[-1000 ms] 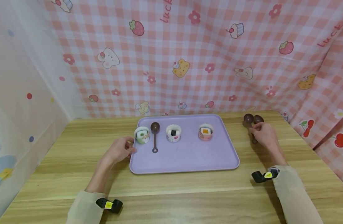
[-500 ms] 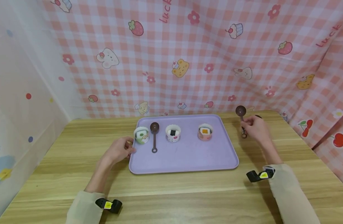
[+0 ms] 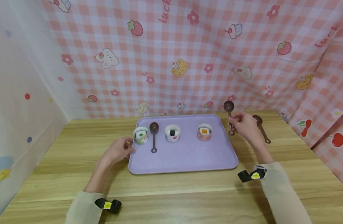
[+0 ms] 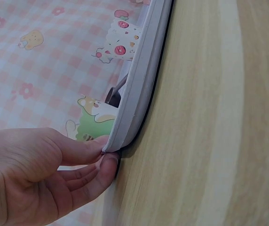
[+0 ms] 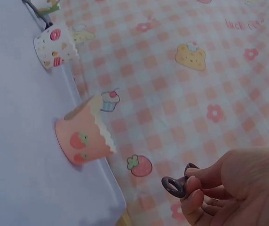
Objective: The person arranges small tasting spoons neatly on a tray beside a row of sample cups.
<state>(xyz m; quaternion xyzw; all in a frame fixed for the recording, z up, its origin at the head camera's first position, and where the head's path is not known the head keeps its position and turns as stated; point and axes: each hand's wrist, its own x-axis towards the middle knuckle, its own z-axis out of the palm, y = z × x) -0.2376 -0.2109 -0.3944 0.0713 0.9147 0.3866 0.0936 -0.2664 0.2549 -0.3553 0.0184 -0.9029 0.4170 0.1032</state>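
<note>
My right hand pinches the handle of a brown round-bowled spoon, held beside the tray's far right corner. In the right wrist view its ring end sticks out past the fingers. My left hand grips the left rim of the lilac tray, thumb on top and fingertips beneath, as the left wrist view shows. Another brown spoon lies on the tray between a green paper cup and a white patterned cup. A pink cup stands further right. Each cup contains a small white block-like piece.
On the wooden table, right of my right hand, lies one more brown spoon. A pink checked cloth hangs behind the table, and a pale sheet hangs at the left.
My right hand has picked up one of two spoons at the right and carried it left towards the tray; the other stays on the table. The left hand keeps its place.
</note>
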